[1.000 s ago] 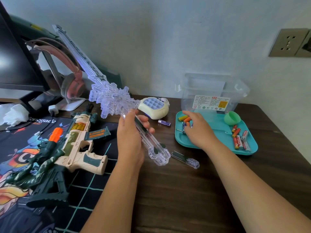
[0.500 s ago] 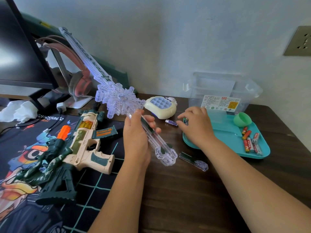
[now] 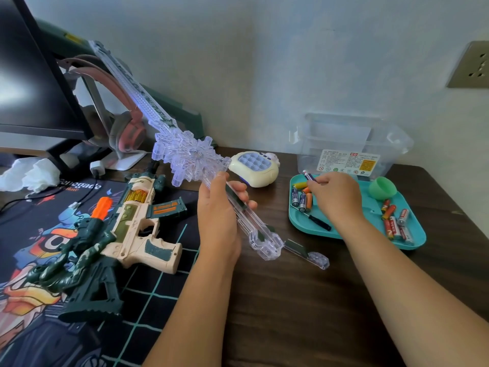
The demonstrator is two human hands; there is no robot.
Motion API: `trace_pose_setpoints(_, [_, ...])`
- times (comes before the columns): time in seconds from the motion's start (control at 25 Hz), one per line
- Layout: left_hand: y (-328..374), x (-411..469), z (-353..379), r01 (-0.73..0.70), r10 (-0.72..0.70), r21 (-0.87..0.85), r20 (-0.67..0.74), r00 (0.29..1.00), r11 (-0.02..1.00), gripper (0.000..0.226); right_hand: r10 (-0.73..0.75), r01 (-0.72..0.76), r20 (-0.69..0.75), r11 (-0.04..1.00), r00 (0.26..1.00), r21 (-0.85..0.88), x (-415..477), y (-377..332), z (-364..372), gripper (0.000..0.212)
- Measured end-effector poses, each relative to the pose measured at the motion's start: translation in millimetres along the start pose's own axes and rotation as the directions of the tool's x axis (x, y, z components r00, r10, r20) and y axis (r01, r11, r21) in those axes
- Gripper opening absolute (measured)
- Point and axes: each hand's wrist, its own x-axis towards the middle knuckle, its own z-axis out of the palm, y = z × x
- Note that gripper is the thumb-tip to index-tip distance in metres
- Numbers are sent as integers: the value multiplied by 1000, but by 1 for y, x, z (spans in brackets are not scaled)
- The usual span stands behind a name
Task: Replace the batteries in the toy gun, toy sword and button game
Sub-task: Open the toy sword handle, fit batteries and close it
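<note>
On my feed, the left hand (image 3: 219, 218) has its fingers curled round the clear, faceted plastic grip of the toy sword (image 3: 190, 157). The sword's snowflake-shaped guard is held up over the dark wood-grain table (image 3: 291, 300). The right hand (image 3: 337, 198) pinches a slim purple battery (image 3: 308, 176) at its fingertips above the smooth teal tray (image 3: 419, 241), where more cylindrical batteries (image 3: 301, 201) lie. The cream-and-green toy gun (image 3: 137, 229) lies on the printed mat (image 3: 169, 287). The rounded, bubble-topped button game (image 3: 255, 168) sits just behind the sword.
</note>
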Motion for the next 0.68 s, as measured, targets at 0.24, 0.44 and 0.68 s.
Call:
trace_pose_setpoints(0.24, [-1, -3, -1, 15, -14, 27, -13, 1000, 1000, 16, 41, -53, 137, 995, 990, 84, -8, 4, 3, 28])
trace_pose_setpoints(0.44, [-6, -6, 1, 2, -3, 77, 17, 1000, 997, 17, 5, -10, 132, 999, 991, 33, -7, 11, 5, 27])
trace_pose_setpoints(0.68, [-14, -12, 4, 34, -50, 145, 109, 993, 989, 28, -40, 54, 122, 992, 992, -115, -7, 20, 9, 35])
